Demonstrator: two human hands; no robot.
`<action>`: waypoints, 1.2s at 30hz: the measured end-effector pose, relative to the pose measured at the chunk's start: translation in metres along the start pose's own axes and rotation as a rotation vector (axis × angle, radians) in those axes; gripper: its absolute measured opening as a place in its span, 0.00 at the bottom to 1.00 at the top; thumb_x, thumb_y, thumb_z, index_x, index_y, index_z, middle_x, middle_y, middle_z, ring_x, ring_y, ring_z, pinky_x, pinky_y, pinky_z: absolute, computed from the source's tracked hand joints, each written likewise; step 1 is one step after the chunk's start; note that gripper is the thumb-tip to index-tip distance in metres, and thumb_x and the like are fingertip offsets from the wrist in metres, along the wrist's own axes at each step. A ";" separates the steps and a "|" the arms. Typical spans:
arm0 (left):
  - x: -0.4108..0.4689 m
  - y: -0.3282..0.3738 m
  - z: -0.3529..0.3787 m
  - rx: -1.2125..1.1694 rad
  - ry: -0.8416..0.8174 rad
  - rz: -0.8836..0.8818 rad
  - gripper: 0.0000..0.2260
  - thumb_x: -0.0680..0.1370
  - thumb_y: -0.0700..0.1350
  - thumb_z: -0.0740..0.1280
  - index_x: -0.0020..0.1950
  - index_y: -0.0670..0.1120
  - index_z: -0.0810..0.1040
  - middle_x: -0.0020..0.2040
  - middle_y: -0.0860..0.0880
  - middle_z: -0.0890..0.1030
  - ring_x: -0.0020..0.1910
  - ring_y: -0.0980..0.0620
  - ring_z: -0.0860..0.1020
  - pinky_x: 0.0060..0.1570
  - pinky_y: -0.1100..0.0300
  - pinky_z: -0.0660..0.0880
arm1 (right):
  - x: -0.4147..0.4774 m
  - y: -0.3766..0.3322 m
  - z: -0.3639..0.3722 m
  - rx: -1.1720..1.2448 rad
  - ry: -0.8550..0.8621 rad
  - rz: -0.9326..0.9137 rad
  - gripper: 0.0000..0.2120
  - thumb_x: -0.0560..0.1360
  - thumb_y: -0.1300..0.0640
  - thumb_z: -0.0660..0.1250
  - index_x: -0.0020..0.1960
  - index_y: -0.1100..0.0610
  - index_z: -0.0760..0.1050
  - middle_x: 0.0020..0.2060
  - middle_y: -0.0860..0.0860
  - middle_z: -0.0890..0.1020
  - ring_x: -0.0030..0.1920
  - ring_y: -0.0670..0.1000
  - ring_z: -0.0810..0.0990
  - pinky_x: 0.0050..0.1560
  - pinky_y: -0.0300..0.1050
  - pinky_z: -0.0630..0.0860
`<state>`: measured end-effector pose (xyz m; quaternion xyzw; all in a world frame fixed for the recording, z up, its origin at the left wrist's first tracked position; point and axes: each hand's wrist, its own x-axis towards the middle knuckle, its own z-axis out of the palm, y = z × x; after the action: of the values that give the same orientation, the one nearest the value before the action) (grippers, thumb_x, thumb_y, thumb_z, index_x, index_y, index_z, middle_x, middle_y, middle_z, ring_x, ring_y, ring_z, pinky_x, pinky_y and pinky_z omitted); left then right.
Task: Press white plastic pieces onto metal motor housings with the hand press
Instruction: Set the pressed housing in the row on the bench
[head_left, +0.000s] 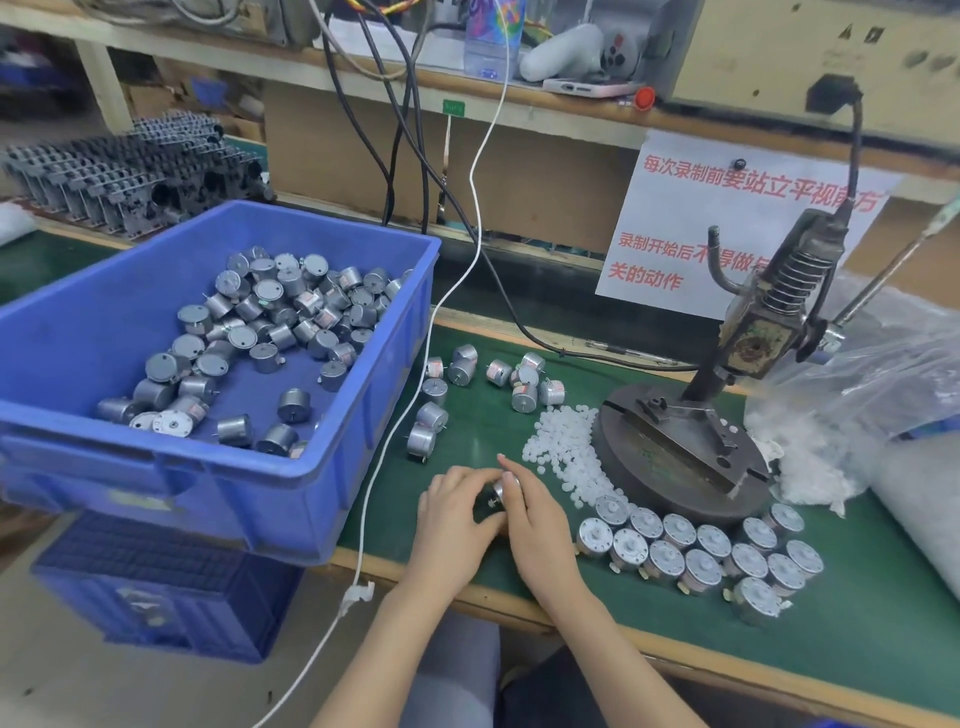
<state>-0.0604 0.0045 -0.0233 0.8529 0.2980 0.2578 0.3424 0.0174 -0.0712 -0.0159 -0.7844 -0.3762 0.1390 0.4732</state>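
Both forearms reach in from the bench edge. Left hand (457, 512) and right hand (535, 525) meet over the green mat (857, 623), fingers of both curled round one motor housing (501, 488) held between them. Whether a white piece already sits on its shaft cannot be made out; the fingers cover that end.

Pile of white plastic pieces (558, 452) lies just beyond the hands, spilling against the round base of the hand press (675, 467). The press plate carries no motor. Finished-looking motors (701, 556) stand in rows before the base (caps up, packed touching). Loose motors (467, 384) lie scattered farther back; the blue crate (363, 457) to the left holds the bulk stock.

Likely step: seating a piece by hand before the press.

Risks from here:
- Piece set crooked on the shaft would likely be jammed or cracked by the press.
- Carrying the motor across the pile could knock pieces off the mat.
- A loosely seated piece may drop on the way to the base.
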 end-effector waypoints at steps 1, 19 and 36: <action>0.002 0.001 -0.001 -0.103 -0.036 0.009 0.17 0.73 0.41 0.69 0.61 0.51 0.75 0.51 0.56 0.73 0.53 0.55 0.69 0.55 0.65 0.64 | -0.001 0.000 0.000 0.011 0.004 -0.001 0.16 0.81 0.54 0.53 0.67 0.50 0.69 0.60 0.43 0.74 0.59 0.39 0.70 0.53 0.21 0.60; 0.022 -0.015 -0.032 -0.833 -0.325 -0.260 0.15 0.71 0.29 0.67 0.52 0.45 0.77 0.47 0.50 0.81 0.45 0.59 0.81 0.43 0.69 0.74 | -0.006 -0.025 -0.007 -0.507 -0.064 -0.237 0.20 0.78 0.54 0.56 0.70 0.48 0.66 0.68 0.48 0.66 0.64 0.50 0.69 0.58 0.43 0.69; 0.016 -0.011 -0.028 -0.814 -0.359 -0.261 0.17 0.71 0.28 0.68 0.55 0.44 0.77 0.49 0.46 0.81 0.45 0.55 0.81 0.49 0.65 0.76 | 0.020 -0.039 -0.045 -0.477 -0.358 -0.055 0.19 0.74 0.56 0.65 0.64 0.53 0.70 0.55 0.54 0.75 0.56 0.52 0.73 0.47 0.38 0.65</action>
<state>-0.0714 0.0345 -0.0099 0.6356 0.2133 0.1568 0.7252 0.0390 -0.0750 0.0435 -0.8259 -0.4968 0.1702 0.2051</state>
